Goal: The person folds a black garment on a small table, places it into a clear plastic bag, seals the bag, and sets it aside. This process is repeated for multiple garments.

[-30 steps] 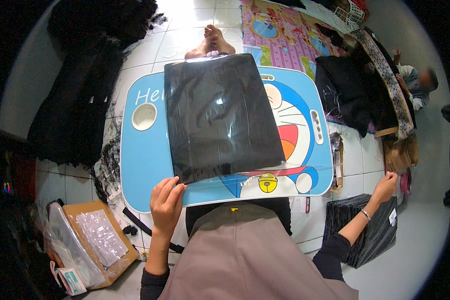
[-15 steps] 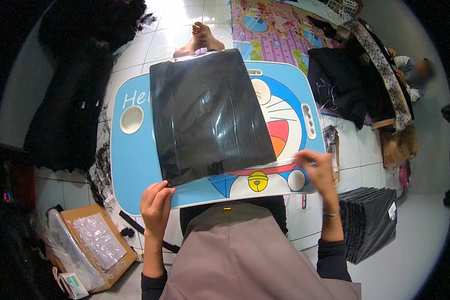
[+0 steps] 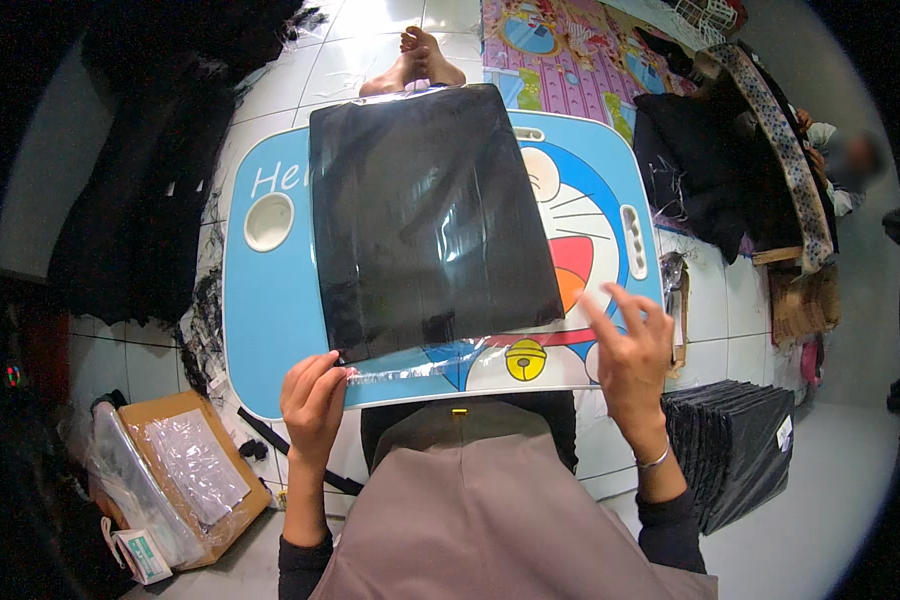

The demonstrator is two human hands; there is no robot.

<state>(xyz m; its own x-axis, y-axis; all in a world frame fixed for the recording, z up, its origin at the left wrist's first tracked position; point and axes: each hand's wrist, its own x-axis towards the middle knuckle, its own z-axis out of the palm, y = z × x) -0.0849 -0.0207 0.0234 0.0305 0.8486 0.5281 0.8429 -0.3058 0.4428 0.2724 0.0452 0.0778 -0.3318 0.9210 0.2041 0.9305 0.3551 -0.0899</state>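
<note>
A flat black folded item in a clear plastic bag [image 3: 430, 210] lies on a blue lap table [image 3: 270, 345] with a cartoon print. The bag's transparent edge reaches past the black part on the side nearest me. At the near left corner, my left hand [image 3: 310, 400] pinches that edge between thumb and fingers. My right hand [image 3: 630, 355] hovers beside the near right corner, fingers spread and slightly blurred, holding nothing that I can see.
A stack of flat black packages [image 3: 727, 450] stands on the floor at right. At lower left lies a cardboard box [image 3: 240, 510] with clear plastic on it. Black fabric [image 3: 135, 200] hangs at far left. Another person [image 3: 835, 165] sits at far right by dark cloth [image 3: 695, 170].
My right hand has come lower and turned, its fingers spreading. My left hand keeps its pinch on the bag's corner. The whole view has shifted slightly.
</note>
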